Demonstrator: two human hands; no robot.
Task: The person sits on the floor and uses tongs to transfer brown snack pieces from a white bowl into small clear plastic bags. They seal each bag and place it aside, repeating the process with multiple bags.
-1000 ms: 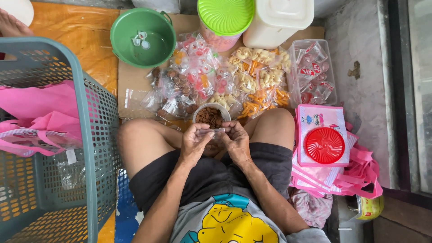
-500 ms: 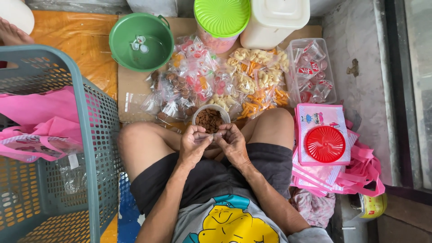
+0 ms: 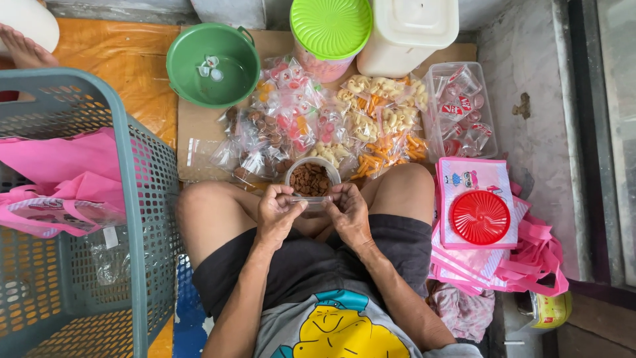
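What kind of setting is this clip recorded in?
Probably a home floor used for packing snacks by hand. Small filled snack bags lie on cardboard, a bowl of brown pieces sits by both hands, and a plastic basket stands alongside.

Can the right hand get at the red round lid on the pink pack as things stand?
Probably yes, once freed. The red lid lies uncovered just beyond the right knee, nothing above it. But the right hand and left hand both pinch a small clear bag.
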